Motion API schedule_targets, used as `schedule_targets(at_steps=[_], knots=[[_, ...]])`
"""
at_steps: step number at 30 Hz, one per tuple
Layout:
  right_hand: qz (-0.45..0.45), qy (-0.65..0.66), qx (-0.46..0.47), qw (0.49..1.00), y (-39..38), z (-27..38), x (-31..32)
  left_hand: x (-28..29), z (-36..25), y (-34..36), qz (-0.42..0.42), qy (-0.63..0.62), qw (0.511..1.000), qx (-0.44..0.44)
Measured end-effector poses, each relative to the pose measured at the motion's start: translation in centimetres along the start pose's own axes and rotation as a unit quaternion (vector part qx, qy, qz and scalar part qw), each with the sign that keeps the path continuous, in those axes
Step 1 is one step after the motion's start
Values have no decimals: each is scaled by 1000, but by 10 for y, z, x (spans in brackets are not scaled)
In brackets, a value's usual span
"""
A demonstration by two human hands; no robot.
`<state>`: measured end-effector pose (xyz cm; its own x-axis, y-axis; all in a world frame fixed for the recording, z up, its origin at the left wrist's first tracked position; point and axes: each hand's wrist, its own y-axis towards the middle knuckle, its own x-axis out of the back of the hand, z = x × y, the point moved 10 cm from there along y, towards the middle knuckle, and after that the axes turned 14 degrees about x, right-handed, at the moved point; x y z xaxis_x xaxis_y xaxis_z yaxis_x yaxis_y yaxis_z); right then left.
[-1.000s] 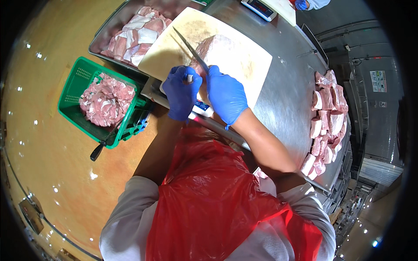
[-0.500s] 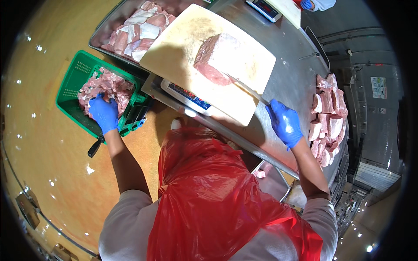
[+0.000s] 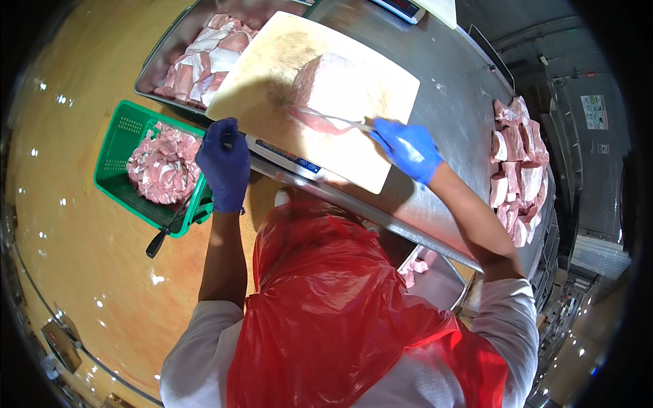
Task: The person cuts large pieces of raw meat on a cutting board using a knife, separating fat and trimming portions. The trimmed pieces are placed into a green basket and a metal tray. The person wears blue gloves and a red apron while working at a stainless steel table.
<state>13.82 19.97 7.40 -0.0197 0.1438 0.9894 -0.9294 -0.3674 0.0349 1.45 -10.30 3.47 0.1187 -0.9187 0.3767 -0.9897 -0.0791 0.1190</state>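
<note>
My left hand (image 3: 222, 166), in a blue glove, hovers between the green basket (image 3: 109, 160) and the cutting board (image 3: 258, 95), fingers loosely bent, nothing visible in them. My gloved right hand (image 3: 407, 151) grips a knife (image 3: 350, 122), its blade lying across the lower part of a large fat-capped meat block (image 3: 326, 85) on the board. Pale pink meat trimmings (image 3: 160, 170) fill much of the basket. A scale (image 3: 286, 156) shows under the board's near edge.
A steel tray (image 3: 149, 78) of meat pieces sits behind the board. On the steel table (image 3: 442, 102), several cut pieces (image 3: 517, 170) are piled at the right. A lower tray (image 3: 435, 292) holds small bits. A black handle (image 3: 158, 241) sticks out by the basket; another scale (image 3: 401, 10) is at the top.
My left hand dipped into the basket and has lifted out toward the board. My right hand, which moved right off the meat, has returned with the knife across it.
</note>
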Motion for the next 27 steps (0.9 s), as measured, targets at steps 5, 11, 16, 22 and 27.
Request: schedule_targets(at_steps=[5,11,16,22,27], knots=[[104,-87,-17,991,-85,-38,0,19,7,-9,-38,15,998,44],[-91,2,-72,993,-49,-1,37,-72,-49,-70,143,-57,987,35],[-62,87,-94,990,5,50,27,-32,-100,-80,-124,7,973,-192],[-4,168,24,986,28,136,27,63,-44,-43,-310,155,869,-353],[-62,120,9,991,22,114,32,140,115,88,-267,153,947,-94]])
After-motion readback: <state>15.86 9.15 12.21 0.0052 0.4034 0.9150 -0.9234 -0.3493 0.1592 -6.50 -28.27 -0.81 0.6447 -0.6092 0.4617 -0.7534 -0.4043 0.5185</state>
